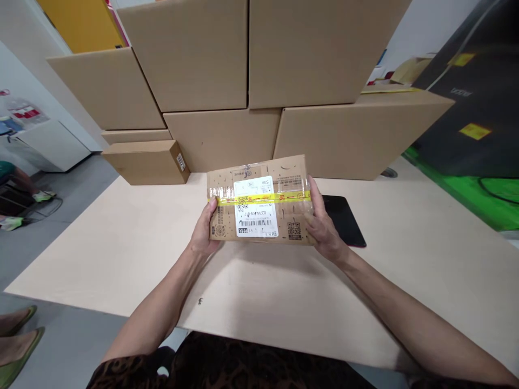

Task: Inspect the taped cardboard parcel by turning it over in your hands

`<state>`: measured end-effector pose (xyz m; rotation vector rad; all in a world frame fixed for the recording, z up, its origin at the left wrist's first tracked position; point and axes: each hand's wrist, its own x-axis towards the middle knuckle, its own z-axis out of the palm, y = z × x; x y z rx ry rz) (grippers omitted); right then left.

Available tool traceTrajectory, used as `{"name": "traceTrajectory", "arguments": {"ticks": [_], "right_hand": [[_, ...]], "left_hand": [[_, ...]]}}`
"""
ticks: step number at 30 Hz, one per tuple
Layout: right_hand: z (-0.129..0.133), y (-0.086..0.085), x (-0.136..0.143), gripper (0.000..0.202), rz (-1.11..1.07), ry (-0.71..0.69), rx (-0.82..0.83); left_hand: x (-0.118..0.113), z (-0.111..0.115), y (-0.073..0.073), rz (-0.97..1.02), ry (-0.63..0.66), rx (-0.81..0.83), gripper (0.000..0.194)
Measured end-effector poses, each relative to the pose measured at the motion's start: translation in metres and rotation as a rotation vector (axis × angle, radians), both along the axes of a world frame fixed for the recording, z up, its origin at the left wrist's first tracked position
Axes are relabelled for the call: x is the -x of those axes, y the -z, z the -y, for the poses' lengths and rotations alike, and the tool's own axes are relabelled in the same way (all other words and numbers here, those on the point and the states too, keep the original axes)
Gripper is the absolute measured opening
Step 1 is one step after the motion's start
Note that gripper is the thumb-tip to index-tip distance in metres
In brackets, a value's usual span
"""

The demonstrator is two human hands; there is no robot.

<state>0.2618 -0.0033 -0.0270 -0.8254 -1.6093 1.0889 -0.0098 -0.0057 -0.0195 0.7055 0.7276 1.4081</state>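
A brown cardboard parcel (pixel 284 216) with a white shipping label and a yellow tape strip is held up above the pale table (pixel 101 243), its labelled face towards me. My left hand (pixel 205 229) grips its left end, thumb on the front face near the tape. At the right end my right hand (pixel 324 227) is closed round the edge. The fingers behind the parcel are hidden. A black flat tablet-like object (pixel 346 221) lies on the table just right of my right hand, partly covered by it.
Large cardboard boxes (pixel 300 54) are stacked along the table's back edge. A smaller closed box (pixel 141 165) sits at the back left. To the right stands a big black object (pixel 478 113) with yellow stickers. Other people's feet (pixel 18 346) show at the left.
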Motion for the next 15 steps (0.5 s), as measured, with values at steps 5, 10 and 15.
{"name": "traceTrajectory", "arguments": {"ticks": [5,10,15], "right_hand": [[0.002,-0.009,0.009,0.108,-0.308,-0.068,0.342],[0.0,-0.021,0.01,0.088,-0.41,0.03,0.452],[-0.007,-0.03,0.01,0.06,-0.459,0.159,0.6]], "left_hand": [[-0.002,0.004,0.0,-0.095,-0.033,-0.117,0.062],[-0.004,0.007,0.008,-0.167,0.019,-0.185,0.084],[-0.001,0.01,0.02,-0.368,0.087,-0.391,0.103]]}}
